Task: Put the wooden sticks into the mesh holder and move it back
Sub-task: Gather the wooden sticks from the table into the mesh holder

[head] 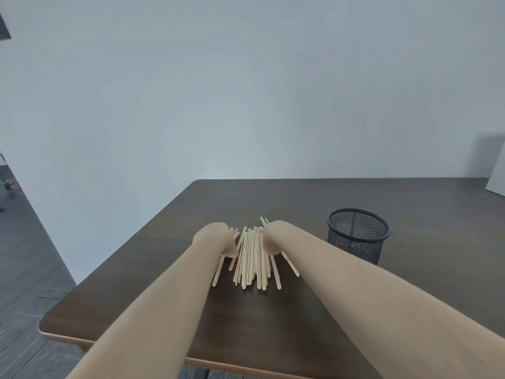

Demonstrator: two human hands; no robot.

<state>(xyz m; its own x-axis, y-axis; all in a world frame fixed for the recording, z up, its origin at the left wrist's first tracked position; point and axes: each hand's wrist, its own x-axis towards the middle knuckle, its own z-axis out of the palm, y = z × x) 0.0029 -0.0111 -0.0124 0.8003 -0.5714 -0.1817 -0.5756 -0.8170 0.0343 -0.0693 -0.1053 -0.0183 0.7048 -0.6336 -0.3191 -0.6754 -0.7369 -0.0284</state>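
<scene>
A pile of pale wooden sticks (254,258) lies on the dark wooden table (273,324), roughly parallel, pointing away from me. My left hand (216,239) presses against the pile's left side and my right hand (273,237) against its right side, so the sticks are bunched between them. The fingers of both hands are hidden behind the wrists and the sticks. A few sticks splay out under each hand. The black mesh holder (358,236) stands upright and looks empty, to the right of my right forearm, apart from the pile.
The table's rounded left corner and front edge are close to me. A white board (496,170) leans at the far right of the table. A pale wall rises behind the table, and grey floor shows on the left.
</scene>
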